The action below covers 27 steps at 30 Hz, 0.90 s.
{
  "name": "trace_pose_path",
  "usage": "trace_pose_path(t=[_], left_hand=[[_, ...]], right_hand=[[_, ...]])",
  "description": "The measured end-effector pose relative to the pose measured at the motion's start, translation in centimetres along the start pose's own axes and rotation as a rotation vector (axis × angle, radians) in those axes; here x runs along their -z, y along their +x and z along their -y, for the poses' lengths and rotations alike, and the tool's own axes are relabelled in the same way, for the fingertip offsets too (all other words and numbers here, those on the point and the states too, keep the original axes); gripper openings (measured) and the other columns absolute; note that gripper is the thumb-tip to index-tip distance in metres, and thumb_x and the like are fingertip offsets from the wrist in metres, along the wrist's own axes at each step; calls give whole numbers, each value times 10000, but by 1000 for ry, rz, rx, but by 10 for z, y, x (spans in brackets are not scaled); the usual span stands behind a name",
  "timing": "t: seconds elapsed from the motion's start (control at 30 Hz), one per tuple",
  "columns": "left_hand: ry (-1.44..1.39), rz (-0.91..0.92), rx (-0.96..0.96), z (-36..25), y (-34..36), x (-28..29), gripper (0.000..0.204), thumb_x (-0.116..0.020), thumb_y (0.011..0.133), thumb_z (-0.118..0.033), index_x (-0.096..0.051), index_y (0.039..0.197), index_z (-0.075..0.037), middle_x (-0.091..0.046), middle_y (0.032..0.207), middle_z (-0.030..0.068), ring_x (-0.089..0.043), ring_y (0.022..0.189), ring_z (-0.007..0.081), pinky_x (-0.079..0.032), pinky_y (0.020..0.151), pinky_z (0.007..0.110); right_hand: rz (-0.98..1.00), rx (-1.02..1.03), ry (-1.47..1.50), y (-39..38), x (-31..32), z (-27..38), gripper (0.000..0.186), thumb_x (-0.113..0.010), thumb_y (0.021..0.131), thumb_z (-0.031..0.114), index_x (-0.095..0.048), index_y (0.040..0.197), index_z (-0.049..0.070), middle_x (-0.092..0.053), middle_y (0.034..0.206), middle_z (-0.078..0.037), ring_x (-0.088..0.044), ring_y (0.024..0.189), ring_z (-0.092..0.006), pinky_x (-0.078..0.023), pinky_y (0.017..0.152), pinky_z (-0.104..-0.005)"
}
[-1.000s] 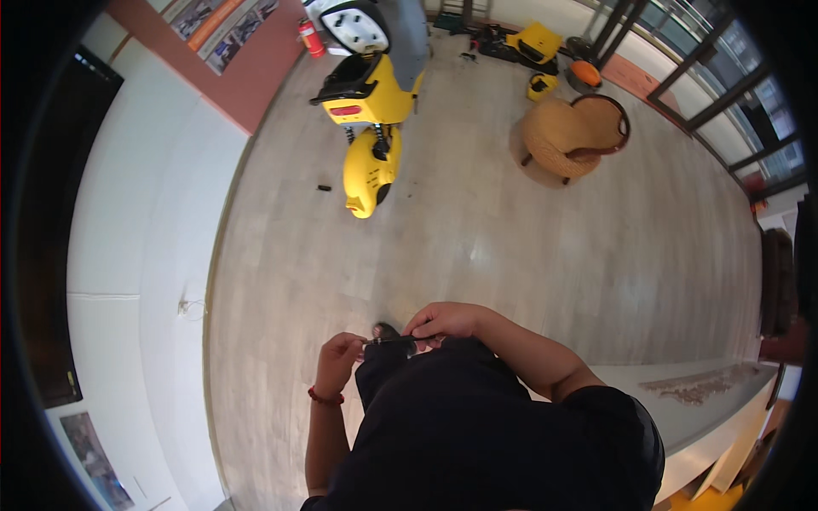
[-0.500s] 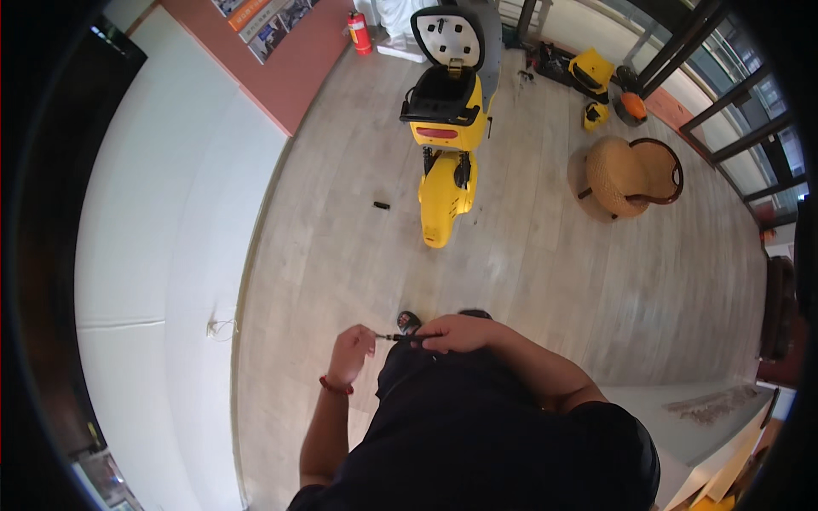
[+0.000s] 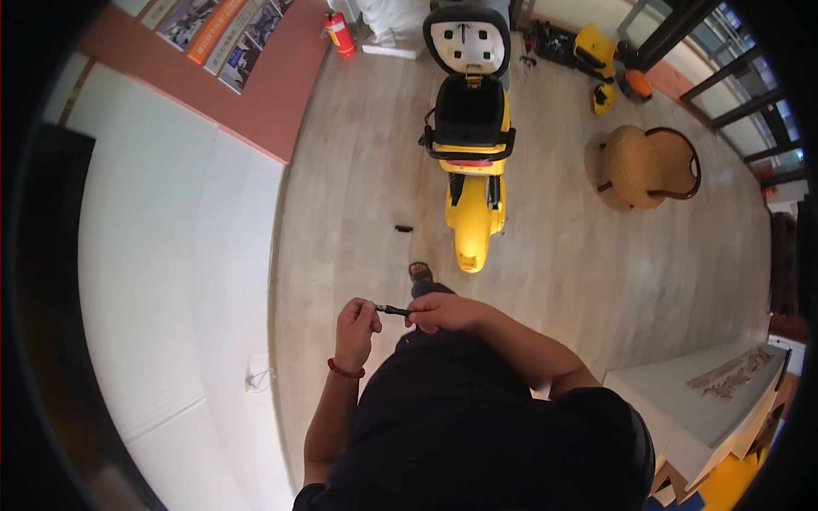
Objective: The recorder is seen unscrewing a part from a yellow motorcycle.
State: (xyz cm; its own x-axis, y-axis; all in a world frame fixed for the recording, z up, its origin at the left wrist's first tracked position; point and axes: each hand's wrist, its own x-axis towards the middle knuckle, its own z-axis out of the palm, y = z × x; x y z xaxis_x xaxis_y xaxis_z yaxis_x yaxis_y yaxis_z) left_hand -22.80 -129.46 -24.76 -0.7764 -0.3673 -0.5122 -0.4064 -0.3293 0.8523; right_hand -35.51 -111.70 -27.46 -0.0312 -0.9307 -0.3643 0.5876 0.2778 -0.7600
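Note:
A slim black rod-shaped tool with a lighter, metal-looking end spans the gap between my hands, roughly level in front of my body. My left hand, with a red bead bracelet at the wrist, pinches the metal-looking end. My right hand is closed round the black end, partly hiding it. The tool's exact kind is too small to make out. Ahead of me stands a yellow electric scooter, its rear toward me. Its black-edged seat is tipped up, showing the dark storage bin beneath.
A small black object lies on the wooden floor left of the scooter. A wicker chair stands at right. Yellow parts and an orange item lie far right. A red fire extinguisher stands by the left wall; a white cabinet is near right.
My view has shifted, and the scooter appears nearer and further right. One foot has come forward. Both hands still hold the black tool, now higher in view.

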Motion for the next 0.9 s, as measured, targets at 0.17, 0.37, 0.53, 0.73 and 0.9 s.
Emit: trace_pose_path(t=[0.17,0.37,0.53,0.73,0.9], left_hand=[[-58,25,14,-56,58,40,108,-486,931,-109,-488,883,-13,-506,651,36,-475,565,106,-408,544,238],[-157,132,106,-106,141,58,77,-489,939,-102,-490,915,-28,-507,681,41,-485,607,119,-419,573,249],[-9,441,184,-131,223,77,68,-489,943,-98,-506,943,-32,-511,702,33,-491,626,112,-417,582,243],[337,749,226,-176,313,100,65,-506,929,-93,-509,912,-31,-533,704,30,-512,619,101,-425,570,228],[527,1063,299,-209,370,109,60,-523,917,-87,-520,894,-32,-536,705,16,-504,612,76,-419,566,206]], right_hand=[[30,-57,-192,72,22,66,223,-535,885,263,-618,929,61,-463,620,31,-430,592,-63,-361,542,-236],[-127,22,-108,119,49,100,217,-525,901,248,-614,911,50,-464,649,32,-433,601,-73,-373,556,-245],[-265,43,89,148,65,108,199,-514,925,222,-603,985,54,-447,679,51,-415,640,-47,-356,590,-204],[-602,158,86,208,55,120,226,-536,907,258,-612,979,58,-528,734,28,-467,662,-58,-397,607,-216],[-795,171,269,266,24,136,233,-546,896,285,-628,921,69,-538,713,31,-484,637,-76,-412,596,-234]])
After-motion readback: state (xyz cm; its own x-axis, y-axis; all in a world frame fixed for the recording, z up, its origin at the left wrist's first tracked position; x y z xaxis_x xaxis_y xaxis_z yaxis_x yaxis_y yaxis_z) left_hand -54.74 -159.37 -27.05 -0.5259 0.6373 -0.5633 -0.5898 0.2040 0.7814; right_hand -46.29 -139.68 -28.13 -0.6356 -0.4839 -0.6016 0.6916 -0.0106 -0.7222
